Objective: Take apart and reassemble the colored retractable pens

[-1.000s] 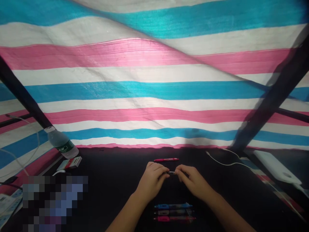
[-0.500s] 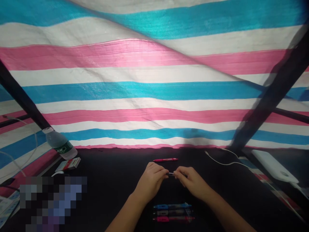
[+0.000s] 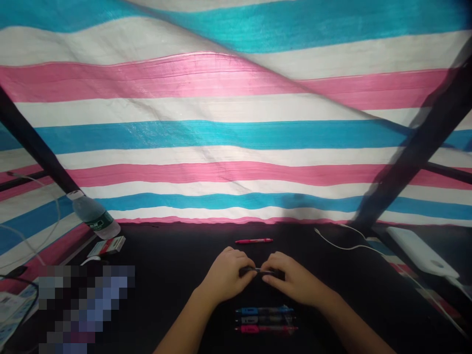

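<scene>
Slim dark pen (image 3: 258,270) spans left hand (image 3: 226,276) and right hand (image 3: 291,278), fingers pinching it; slender pink pen (image 3: 254,241) lies at its twelve o'clock, three blue, grey and pink pens (image 3: 252,320) at six.

A cloudy bottle (image 3: 84,206) with a green label sits on the black table (image 3: 165,275). Just in front of the bottle lies a small red-and-white box (image 3: 112,245); nearer still, a pixelated patch hides whatever is there. A dark pole (image 3: 40,142) slants down behind the bottle, and a white wire (image 3: 58,211) loops to its left. Behind the bottle hangs a sheet (image 3: 236,135) striped blue, white and pink. Well to the bottle's right lies a white cable (image 3: 348,249), and farther right a white device (image 3: 420,250).
</scene>
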A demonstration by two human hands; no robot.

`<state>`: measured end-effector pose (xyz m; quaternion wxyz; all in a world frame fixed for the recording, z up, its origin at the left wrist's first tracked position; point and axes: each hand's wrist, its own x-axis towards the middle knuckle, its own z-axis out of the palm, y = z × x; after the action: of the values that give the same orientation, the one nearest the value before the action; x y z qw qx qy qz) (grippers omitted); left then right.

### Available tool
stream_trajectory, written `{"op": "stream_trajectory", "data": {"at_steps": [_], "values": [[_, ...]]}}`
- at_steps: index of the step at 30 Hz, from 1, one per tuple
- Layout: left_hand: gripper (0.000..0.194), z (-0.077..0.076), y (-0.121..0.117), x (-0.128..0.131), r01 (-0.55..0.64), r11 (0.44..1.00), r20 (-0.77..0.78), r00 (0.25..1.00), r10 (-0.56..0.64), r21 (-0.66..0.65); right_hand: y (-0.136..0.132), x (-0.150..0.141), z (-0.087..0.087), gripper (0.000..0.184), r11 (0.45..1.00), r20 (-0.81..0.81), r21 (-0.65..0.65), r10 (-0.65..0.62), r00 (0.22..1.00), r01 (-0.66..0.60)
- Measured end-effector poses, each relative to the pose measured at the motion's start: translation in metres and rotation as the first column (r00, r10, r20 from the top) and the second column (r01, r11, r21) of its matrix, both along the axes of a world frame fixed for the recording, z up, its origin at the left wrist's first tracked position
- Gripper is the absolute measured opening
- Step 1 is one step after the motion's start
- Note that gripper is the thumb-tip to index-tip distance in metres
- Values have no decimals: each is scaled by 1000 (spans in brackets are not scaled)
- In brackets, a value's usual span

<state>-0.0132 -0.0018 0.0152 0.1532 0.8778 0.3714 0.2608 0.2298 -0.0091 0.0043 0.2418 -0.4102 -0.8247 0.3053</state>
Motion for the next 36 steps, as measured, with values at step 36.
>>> {"op": "stream_trajectory", "data": {"at_steps": [36], "values": [[11, -5, 0, -5, 196, 900, -113, 959, -258, -390, -6, 6, 8, 9, 972, 164, -112, 224, 961, -207]]}}
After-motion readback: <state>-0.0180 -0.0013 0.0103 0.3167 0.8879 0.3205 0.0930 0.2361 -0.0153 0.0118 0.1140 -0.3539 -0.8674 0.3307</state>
